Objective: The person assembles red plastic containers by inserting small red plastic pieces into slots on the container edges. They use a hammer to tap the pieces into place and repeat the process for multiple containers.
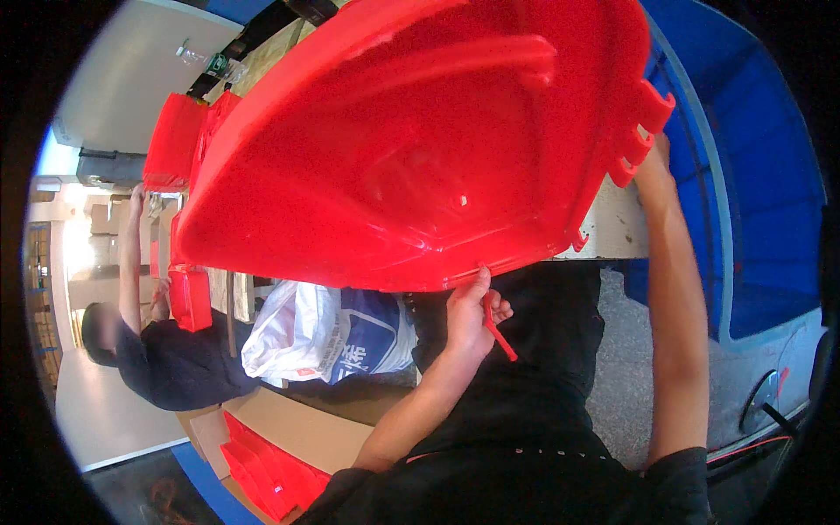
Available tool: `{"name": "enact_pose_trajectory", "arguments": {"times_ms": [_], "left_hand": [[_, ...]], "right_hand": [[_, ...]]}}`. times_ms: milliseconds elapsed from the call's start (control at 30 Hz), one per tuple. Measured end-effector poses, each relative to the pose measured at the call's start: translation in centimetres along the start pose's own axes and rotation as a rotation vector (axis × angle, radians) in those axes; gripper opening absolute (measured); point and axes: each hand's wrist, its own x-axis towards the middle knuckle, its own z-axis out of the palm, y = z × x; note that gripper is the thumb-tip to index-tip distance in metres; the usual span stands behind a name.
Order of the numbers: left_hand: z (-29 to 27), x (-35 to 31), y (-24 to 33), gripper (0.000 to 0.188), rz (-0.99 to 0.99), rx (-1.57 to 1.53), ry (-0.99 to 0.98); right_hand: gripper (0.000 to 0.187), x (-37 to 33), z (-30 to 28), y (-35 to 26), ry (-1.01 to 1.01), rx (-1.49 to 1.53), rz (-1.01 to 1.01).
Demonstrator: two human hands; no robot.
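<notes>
A large red moulded plastic shell with a hollow inner face, a raised rib and hook-shaped clips on its right edge fills the upper middle. My left hand is closed at its lower edge, thumb against the rim. From between its fingers sticks a thin red strip, pointing down and right; whether it is a separate piece or a tool cannot be made out. My right hand is up beside the clips at the shell's right edge, its fingers mostly hidden behind them.
A big blue bin stands at the right. Left of me are a white and blue sack and a cardboard box holding red parts. Farther left, another person in dark clothes reaches toward red pieces. A plastic bottle lies beyond.
</notes>
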Motion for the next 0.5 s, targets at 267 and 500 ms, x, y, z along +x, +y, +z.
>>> {"name": "enact_pose_trajectory", "arguments": {"times_ms": [267,500], "left_hand": [[-0.4,-0.3,-0.1,0.022,-0.042,-0.027,-0.035],[-0.8,-0.6,0.2,0.020,-0.081,-0.112,-0.092]], "right_hand": [[0.036,-4.9,-3.0,-1.4,0.039,0.485,-0.005],[0.019,-27.2,-9.9,-2.3,-0.040,0.881,-0.227]]}}
